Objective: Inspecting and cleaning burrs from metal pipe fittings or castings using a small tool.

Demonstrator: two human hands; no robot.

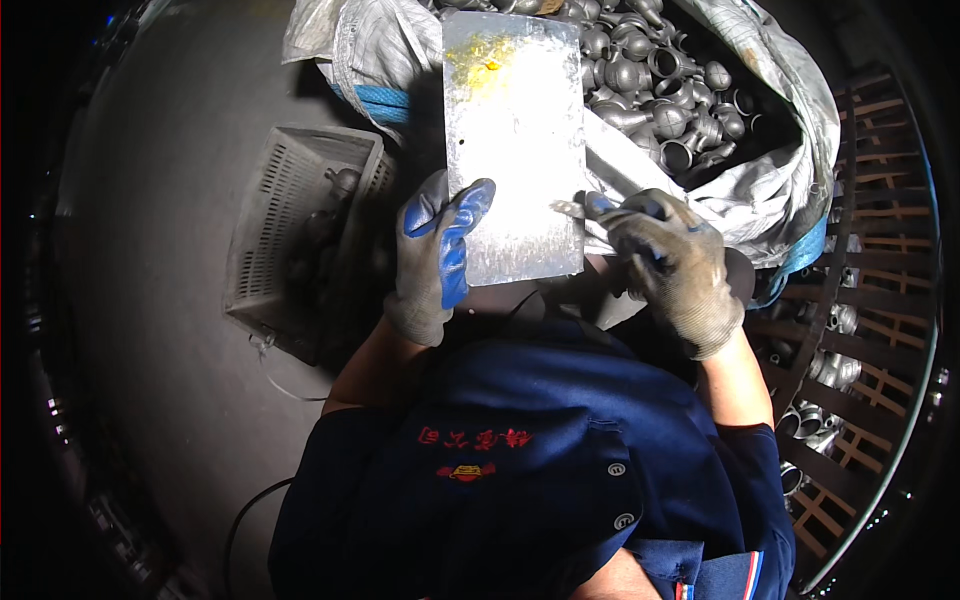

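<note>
My left hand, in a grey work glove with a blue palm coating, is closed on the left edge of a flat rectangular metal plate. The plate is bright with glare and has a yellow smear near its far end. Close to the plate's right edge, my right hand in a matching glove is closed round a small slim piece. Its pale, rough-looking tip points left over the plate; the rest is hidden in the fingers, and I cannot tell its kind.
Beyond the plate, a large white woven sack lies open, full of grey metal castings. On the left floor stands a grey plastic crate with a few castings inside. A brown slatted rack with more metal parts runs along the right.
</note>
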